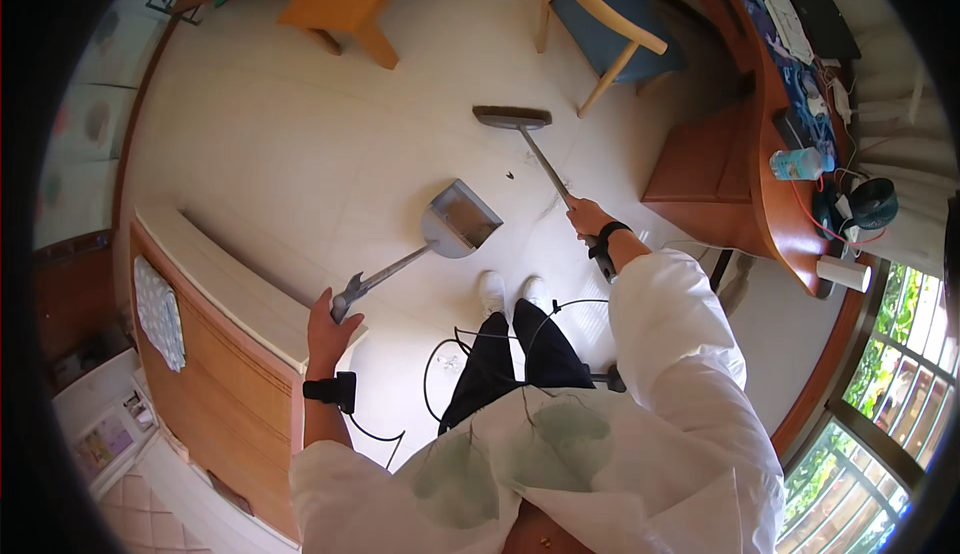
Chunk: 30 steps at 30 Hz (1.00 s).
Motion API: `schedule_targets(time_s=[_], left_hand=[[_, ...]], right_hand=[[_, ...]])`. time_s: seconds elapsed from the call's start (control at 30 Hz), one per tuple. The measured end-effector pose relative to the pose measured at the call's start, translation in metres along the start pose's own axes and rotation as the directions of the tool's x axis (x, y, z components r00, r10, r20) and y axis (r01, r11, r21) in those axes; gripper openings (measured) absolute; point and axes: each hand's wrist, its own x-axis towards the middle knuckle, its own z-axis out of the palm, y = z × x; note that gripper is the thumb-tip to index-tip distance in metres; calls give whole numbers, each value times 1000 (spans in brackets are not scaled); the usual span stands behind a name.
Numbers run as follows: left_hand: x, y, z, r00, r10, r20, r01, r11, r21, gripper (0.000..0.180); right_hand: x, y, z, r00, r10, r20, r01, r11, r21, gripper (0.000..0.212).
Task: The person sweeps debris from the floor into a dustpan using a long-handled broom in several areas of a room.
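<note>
My left hand point(328, 332) grips the top of the handle of a grey long-handled dustpan point(452, 242). The pan rests on the floor ahead of my feet, its open side turned to the right, with some dirt inside. My right hand point(590, 218) is closed around the grey stick of a broom point(512, 118). The broom's brown bristle head lies on the floor farther off, beyond the dustpan and apart from it. Between the broom head and the pan sits a small dark bit of debris point(510, 176). Fainter specks are scattered near the broom stick.
A wooden chair with a blue seat point(620, 29) and an orange wooden bench point(350, 4) stand at the far side. On the right is a brown desk point(715, 154) holding a bottle point(800, 164) and cables. A wooden cabinet point(220, 374) flanks my left. Black cables hang by my legs.
</note>
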Motion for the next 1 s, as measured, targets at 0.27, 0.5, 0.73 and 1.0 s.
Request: schedule_targets(time_s=[0.27,0.5,0.73,1.0], left_hand=[[11,25,-2,990,-90,105,90,996,2,47],[-4,36,4,994,-97,57,94,994,49,34],[-31,61,1,994,-44,104,38,998,60,30],[-24,57,4,992,77,102,-90,986,138,27]], right_hand=[[-105,92,-8,981,109,162,-39,922,-384,57],[-205,111,-40,988,97,118,-88,993,-76,45],[-227,134,-17,979,203,-4,-186,902,390,38],[-186,133,12,953,303,-14,-192,638,746,9]])
